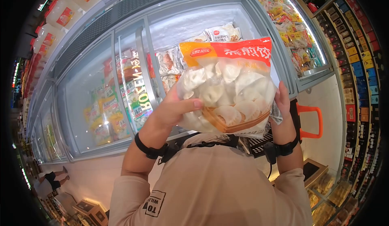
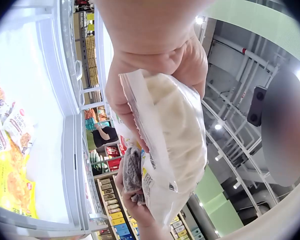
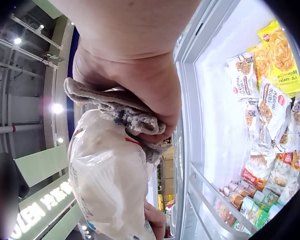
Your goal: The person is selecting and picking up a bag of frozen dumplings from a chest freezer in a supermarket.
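Observation:
Both hands hold up a clear plastic bag of frozen dumplings (image 1: 227, 84) in front of the chest, over the freezer's near edge. Its orange and red header with white characters faces up at the head camera. My left hand (image 1: 172, 107) grips the bag's left side, thumb across the front and fingers behind it. On the other side my right hand (image 1: 283, 100) grips the bag's right edge. A grey fuzzy cloth (image 3: 120, 107) is bunched between the right hand and the bag. From the left wrist view the bag's crimped seam (image 2: 132, 107) shows beside the left fingers.
An open-topped chest freezer (image 1: 194, 17) with a sliding glass lid (image 1: 139, 64) holds several frozen packets (image 3: 272, 107). An orange handle (image 1: 320, 122) stands at the right, by a black basket (image 1: 259, 145). Stocked shelves (image 1: 352, 64) line the far right.

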Demonstrator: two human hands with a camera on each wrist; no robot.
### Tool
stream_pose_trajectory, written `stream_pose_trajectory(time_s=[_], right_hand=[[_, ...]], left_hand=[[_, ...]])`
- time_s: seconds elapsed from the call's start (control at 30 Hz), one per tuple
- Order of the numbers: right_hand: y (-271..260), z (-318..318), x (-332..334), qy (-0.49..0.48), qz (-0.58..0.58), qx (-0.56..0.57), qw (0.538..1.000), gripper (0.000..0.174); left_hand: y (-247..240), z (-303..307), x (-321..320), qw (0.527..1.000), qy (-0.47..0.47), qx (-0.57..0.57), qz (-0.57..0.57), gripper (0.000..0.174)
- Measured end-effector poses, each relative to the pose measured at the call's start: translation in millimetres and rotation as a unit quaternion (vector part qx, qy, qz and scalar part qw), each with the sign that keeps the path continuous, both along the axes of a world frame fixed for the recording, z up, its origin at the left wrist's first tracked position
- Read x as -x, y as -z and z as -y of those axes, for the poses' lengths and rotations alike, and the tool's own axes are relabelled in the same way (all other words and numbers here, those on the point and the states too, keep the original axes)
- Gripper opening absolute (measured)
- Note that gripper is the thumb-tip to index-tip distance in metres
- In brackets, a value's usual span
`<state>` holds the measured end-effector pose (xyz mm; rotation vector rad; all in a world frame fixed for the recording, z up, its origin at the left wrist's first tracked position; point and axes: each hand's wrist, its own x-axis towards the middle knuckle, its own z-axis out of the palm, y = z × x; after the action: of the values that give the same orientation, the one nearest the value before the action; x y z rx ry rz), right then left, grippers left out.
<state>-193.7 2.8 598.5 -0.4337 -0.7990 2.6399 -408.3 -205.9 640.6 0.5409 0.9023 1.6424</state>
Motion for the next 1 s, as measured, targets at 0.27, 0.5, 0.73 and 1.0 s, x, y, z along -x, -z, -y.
stream_pose_trajectory(time_s=[0.27,0.5,0.73,1.0], right_hand=[[-22,-8,-15,0.214,0.183,-0.254,0.925,0.051],[-86,29,12,0.186,0.103,-0.674,0.707,0.051],[-80,87,26,0.057,-0.059,-0.869,0.487,0.039],[-86,57,30,0.131,0.0,-0.897,0.423,0.036]], left_hand=[[-9,-2,2,0.998,-0.039,-0.003,-0.041,0.083],[-8,-10,-3,0.997,-0.034,0.007,-0.075,0.09],[-9,-13,-8,0.995,-0.032,0.035,-0.086,0.091],[-7,-15,-5,0.994,-0.021,0.011,-0.111,0.088]])
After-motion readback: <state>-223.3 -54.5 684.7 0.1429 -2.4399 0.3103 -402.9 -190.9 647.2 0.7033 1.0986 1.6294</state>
